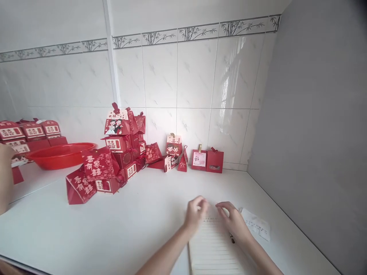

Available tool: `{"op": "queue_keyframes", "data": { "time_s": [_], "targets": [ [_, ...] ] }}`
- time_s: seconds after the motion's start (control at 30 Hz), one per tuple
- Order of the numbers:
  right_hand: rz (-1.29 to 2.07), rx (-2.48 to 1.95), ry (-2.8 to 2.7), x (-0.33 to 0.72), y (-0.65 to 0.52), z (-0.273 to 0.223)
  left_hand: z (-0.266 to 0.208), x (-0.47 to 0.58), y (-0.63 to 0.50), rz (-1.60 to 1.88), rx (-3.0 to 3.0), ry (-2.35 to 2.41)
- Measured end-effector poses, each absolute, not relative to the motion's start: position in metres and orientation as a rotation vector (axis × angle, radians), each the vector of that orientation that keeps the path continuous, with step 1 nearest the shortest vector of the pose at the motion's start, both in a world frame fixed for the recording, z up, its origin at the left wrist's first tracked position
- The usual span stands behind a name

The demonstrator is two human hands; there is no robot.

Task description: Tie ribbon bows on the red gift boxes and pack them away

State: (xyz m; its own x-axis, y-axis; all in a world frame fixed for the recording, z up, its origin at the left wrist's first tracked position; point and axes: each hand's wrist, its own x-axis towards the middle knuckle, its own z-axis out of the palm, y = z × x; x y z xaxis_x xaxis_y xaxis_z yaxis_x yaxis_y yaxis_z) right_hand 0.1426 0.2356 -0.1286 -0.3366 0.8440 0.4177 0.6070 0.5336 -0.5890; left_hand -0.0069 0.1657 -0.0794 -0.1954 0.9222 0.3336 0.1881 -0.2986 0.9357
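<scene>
A lined notebook (215,248) with handwriting near its top lies open in front of me. My left hand (195,214) is over its upper left corner, thumb and fingers curled together in a pinch and blurred by motion. Whatever it may hold is too small or blurred to make out. My right hand (233,219) is over the upper right part of the page, thumb and forefinger drawn together, apart from the left hand. Below that hand shows the dark end of a pen (231,238); I cannot tell whether the hand grips it.
A white slip with writing (256,224) lies right of the notebook. Red gift boxes (122,147) are stacked at the left, with smaller ones (214,160) along the tiled wall. A red basin (60,156) and another person's arm (5,177) are far left. A grey panel (309,114) bounds the right.
</scene>
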Motion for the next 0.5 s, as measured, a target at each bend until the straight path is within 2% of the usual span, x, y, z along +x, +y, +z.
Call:
{"op": "queue_keyframes", "data": {
  "time_s": [0.13, 0.33, 0.5],
  "targets": [
    [0.313, -1.292, -2.144, 0.144, 0.273, -0.114, -0.104, -0.043, 0.199, 1.636, 1.347, 1.416],
    [0.214, -1.507, -2.184, 0.126, 0.372, -0.089, -0.123, -0.048, 0.209, 1.437, 1.437, 1.372],
    [0.067, -1.707, -2.04, 0.111, 0.448, -0.062, -0.129, -0.047, 0.216, 1.405, 1.351, 1.421]
  ]
}}
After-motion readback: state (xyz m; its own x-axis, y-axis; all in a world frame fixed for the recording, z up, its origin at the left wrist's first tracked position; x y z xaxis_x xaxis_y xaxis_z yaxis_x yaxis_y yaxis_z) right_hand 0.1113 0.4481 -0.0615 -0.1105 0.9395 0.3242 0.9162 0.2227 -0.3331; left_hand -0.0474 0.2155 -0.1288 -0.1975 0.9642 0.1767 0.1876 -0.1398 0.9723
